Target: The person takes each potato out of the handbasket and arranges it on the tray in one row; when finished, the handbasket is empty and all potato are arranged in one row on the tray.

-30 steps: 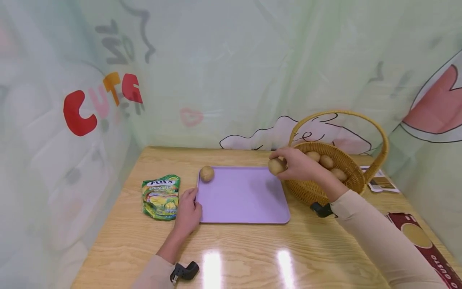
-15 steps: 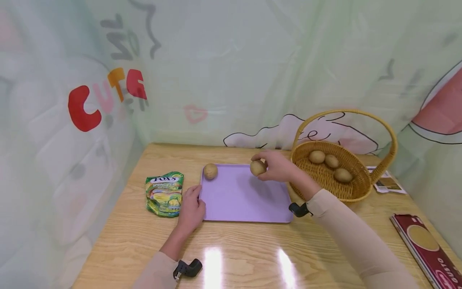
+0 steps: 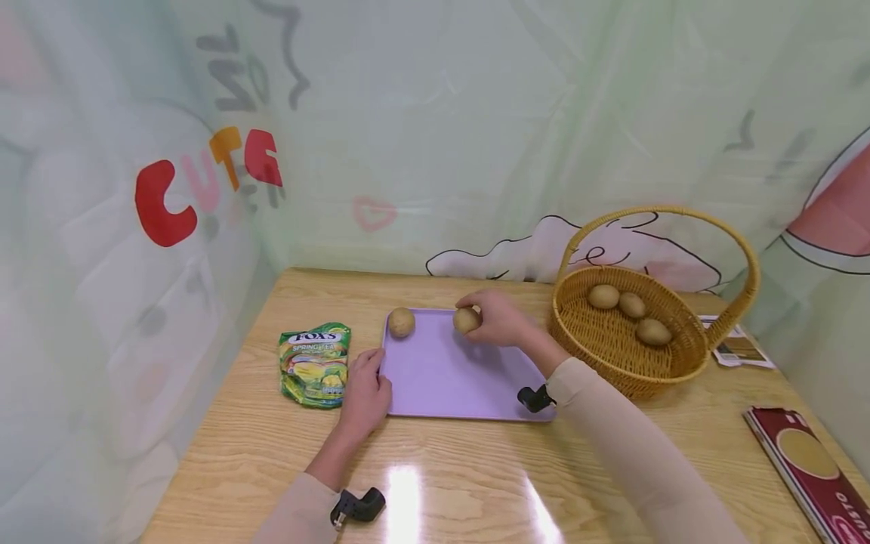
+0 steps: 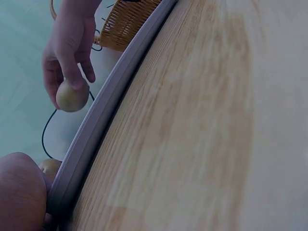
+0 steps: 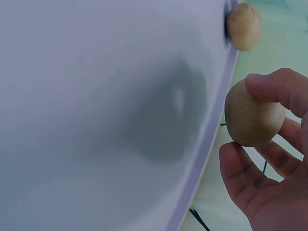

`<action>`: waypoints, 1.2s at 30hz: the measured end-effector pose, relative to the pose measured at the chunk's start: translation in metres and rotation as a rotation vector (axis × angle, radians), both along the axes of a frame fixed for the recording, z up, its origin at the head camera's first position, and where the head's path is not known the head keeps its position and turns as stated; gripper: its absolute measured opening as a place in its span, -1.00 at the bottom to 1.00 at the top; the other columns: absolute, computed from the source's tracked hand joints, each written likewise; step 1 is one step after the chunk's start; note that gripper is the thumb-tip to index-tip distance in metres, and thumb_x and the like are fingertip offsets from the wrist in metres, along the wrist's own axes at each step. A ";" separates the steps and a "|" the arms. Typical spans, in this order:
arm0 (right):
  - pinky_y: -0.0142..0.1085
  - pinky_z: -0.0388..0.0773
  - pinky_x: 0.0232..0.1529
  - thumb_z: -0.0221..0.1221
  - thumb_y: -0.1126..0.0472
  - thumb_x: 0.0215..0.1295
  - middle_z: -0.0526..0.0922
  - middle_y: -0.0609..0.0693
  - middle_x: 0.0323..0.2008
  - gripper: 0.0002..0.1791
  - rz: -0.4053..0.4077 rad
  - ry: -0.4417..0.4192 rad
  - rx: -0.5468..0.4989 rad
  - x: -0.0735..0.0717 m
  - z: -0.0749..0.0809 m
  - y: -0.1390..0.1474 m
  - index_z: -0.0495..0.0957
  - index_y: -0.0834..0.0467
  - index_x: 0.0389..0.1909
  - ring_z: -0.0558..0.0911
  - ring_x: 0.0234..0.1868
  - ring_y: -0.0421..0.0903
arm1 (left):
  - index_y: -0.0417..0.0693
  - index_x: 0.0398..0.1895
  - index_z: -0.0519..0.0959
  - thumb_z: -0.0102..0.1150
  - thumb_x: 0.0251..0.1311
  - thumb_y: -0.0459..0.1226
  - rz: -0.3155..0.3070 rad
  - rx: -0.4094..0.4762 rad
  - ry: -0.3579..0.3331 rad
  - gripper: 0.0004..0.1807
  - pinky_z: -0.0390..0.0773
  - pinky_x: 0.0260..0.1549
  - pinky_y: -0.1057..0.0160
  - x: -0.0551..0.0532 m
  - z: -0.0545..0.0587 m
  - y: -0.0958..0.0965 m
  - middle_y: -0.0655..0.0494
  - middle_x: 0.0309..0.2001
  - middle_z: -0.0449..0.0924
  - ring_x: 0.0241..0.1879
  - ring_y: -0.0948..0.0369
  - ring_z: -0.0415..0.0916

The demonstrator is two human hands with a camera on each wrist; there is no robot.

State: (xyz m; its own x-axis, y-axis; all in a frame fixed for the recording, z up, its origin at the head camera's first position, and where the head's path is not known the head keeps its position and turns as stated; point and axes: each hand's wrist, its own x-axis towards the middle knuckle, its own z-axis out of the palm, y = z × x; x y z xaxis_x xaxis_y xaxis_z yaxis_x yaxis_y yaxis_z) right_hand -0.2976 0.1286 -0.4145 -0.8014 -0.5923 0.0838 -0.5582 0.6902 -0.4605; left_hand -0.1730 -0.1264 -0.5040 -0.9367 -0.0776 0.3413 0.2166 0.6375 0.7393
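Note:
My right hand (image 3: 499,319) pinches a round brown potato (image 3: 466,320) between thumb and fingers. In the right wrist view this potato (image 5: 253,113) hangs above the tray, its shadow falling on the surface. Another potato (image 3: 402,323) sits in the far left corner of the lilac tray (image 3: 448,381). At the tray's left edge, my left hand (image 3: 365,393) holds the rim, thumb on the inner side; its fingertips are partly hidden. The left wrist view shows the tray's side wall (image 4: 113,91) next to the thumb (image 4: 21,192).
A wicker basket (image 3: 578,344) with a tall handle stands right of the tray, several potatoes (image 3: 654,332) inside. A green Fox's candy bag (image 3: 316,366) lies left of my left hand. A dark red box (image 3: 809,461) and a flat packet (image 3: 741,349) lie at the right.
My right hand has carried the potato leftward from beside the basket to over the tray's far part and lowered it a little. My left hand stays at the tray's edge.

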 end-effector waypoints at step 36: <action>-0.08 0.40 0.18 0.46 0.18 -0.01 0.57 0.17 0.08 -0.29 -0.090 -0.112 -0.085 -0.019 -0.031 -0.053 0.50 0.28 0.21 0.49 0.12 0.07 | -0.44 0.18 0.47 0.04 0.09 -0.53 0.007 -0.015 0.020 -0.50 0.37 0.19 -0.02 -0.002 -0.001 0.000 -0.23 0.14 0.47 0.16 -0.12 0.38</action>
State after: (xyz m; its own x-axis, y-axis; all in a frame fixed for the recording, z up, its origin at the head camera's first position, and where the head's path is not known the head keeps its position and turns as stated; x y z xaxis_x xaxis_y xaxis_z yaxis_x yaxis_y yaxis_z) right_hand -0.3162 0.0754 -0.4454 -0.8580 -0.5122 0.0380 -0.4378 0.6907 -0.5755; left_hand -0.1746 -0.1261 -0.5047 -0.9290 -0.0791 0.3615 0.2267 0.6503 0.7250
